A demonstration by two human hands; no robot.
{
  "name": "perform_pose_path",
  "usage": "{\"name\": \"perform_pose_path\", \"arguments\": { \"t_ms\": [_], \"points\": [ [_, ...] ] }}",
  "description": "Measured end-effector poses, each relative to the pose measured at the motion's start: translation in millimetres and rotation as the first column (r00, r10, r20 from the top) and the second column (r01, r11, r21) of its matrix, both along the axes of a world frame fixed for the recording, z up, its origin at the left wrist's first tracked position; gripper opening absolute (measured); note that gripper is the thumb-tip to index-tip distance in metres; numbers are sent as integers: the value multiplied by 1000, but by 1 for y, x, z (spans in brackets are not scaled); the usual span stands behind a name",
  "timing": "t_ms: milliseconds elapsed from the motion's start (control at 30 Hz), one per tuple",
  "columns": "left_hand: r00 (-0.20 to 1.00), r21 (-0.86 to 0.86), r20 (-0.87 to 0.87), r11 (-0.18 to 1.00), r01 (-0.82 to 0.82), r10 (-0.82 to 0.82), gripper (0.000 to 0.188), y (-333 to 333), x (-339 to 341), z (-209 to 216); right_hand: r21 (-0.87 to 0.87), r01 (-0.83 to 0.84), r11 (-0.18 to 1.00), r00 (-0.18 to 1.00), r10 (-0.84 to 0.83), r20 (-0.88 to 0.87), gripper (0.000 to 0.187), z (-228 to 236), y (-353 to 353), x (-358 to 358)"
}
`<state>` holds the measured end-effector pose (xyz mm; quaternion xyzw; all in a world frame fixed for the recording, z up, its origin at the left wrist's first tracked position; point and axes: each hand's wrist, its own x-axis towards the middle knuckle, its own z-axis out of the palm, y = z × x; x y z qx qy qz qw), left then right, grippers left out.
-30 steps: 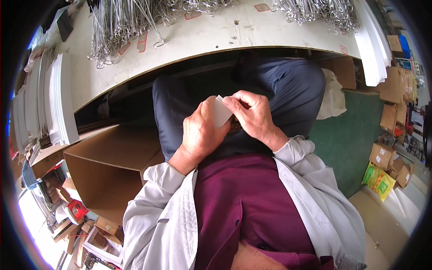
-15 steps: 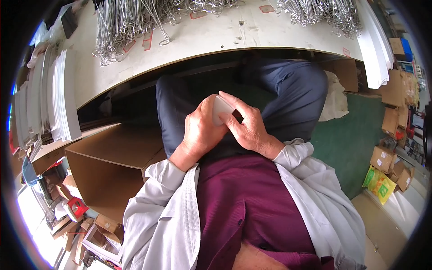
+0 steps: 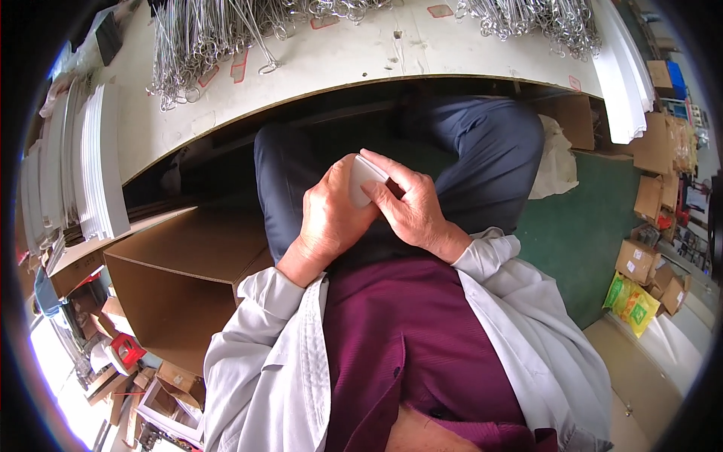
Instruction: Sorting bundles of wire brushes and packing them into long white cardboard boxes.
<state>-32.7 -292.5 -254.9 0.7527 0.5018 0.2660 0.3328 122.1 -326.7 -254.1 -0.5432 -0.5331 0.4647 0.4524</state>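
Both hands sit low over the lap, below the edge of the desk (image 3: 361, 56), much where they were a second ago. Left hand (image 3: 331, 218) cups a small white flat piece (image 3: 367, 175); right hand (image 3: 410, 211) closes over its far side, its fingers now further across than before. An open cardboard box (image 3: 181, 279) stands just left of the knee; wire hooks (image 3: 203, 34) lie untouched on the desk.
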Motion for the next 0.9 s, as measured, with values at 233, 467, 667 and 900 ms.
{"name": "perform_pose_path", "arguments": {
  "t_ms": [233, 467, 667, 900],
  "points": [
    [998, 15, -41, 999, -46, 47, 46, 4, -6, 0, 142, 10, 990, 996, -22, 82, 37, -2, 8, -14],
    [999, 114, 26, 993, -41, 39, 47, -1, -8, 2, 6, 16, 1000, 1000, -16, 4, 32, 6, 9, -11],
    [983, -466, 162, 872, 148, -81, 35, 3, -80, 46, -26, 54, 998, 973, -58, -224, 37, 11, 39, 12],
    [950, -249, -116, 918, -310, 290, 25, 11, -182, 124, 434, 71, 898, 960, -180, 216, 18, 32, 90, 21]
  ]
}}
